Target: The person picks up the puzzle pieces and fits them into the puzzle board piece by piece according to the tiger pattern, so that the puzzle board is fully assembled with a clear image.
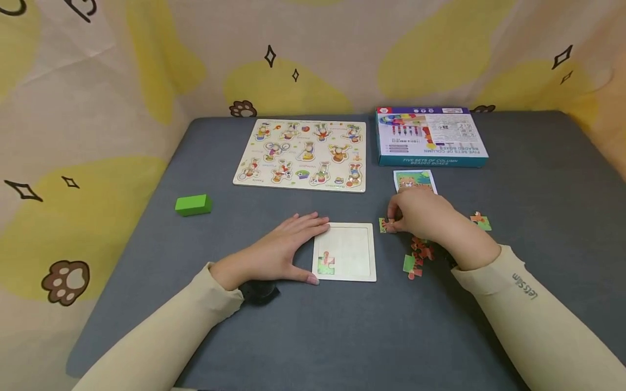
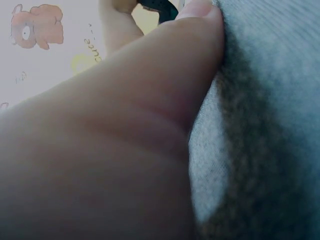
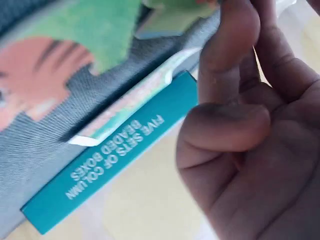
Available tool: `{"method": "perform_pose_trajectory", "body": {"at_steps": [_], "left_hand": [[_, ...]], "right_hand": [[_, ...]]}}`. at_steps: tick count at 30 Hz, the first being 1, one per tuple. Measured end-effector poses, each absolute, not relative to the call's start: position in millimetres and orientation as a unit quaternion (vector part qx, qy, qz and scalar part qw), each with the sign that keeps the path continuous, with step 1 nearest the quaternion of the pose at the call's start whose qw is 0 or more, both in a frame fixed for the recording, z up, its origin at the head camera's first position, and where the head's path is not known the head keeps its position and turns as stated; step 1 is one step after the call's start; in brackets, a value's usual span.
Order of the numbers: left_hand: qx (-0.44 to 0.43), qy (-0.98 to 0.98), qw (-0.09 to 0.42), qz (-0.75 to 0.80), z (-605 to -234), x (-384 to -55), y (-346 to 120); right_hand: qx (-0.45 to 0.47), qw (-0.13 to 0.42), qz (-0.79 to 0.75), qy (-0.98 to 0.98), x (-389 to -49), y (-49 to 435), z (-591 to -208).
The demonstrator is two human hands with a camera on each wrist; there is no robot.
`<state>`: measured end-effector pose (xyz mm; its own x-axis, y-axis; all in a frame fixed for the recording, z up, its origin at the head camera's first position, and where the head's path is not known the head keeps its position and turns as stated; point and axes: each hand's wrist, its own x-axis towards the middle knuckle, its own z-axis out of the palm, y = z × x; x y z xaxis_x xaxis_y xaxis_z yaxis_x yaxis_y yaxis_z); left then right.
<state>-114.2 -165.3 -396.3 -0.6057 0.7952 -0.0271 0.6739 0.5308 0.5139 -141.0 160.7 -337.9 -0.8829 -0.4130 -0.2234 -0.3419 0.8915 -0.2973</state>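
Jigsaw piece, pinched by the right hand just right of the white puzzle tray, seems best carried level while the left hand, fingers outstretched, steadies the tray's left edge.

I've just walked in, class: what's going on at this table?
Someone is handling puzzle pieces. Their left hand touches the left side of the tray; the right hand pinches a piece to its right. A single placed piece lies in the tray; loose pieces lie outside.
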Motion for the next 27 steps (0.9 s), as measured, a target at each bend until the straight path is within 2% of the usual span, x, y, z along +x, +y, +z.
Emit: {"method": "perform_pose_trajectory", "body": {"at_steps": [6,11,18,27], "left_hand": [[0.419,0.869,0.136,0.227,-395.1,-113.3,-166.7],[0.419,0.87,0.132,0.226,-394.0,-113.6,-165.5],[0.394,0.878,0.141,0.231,-396.5,-111.2,-164.8],[0.397,0.881,0.127,0.225,-394.4,-110.9,-165.6]], "right_hand": [[-0.219,0.131,-0.187,0.949,-138.7,154.5,-331.1],[-0.25,0.116,-0.251,0.928,-121.1,122.5,-314.5],[-0.293,0.161,-0.283,0.899,-113.1,76.6,-329.1],[-0.285,0.183,-0.292,0.894,-118.6,72.2,-349.4]]}}
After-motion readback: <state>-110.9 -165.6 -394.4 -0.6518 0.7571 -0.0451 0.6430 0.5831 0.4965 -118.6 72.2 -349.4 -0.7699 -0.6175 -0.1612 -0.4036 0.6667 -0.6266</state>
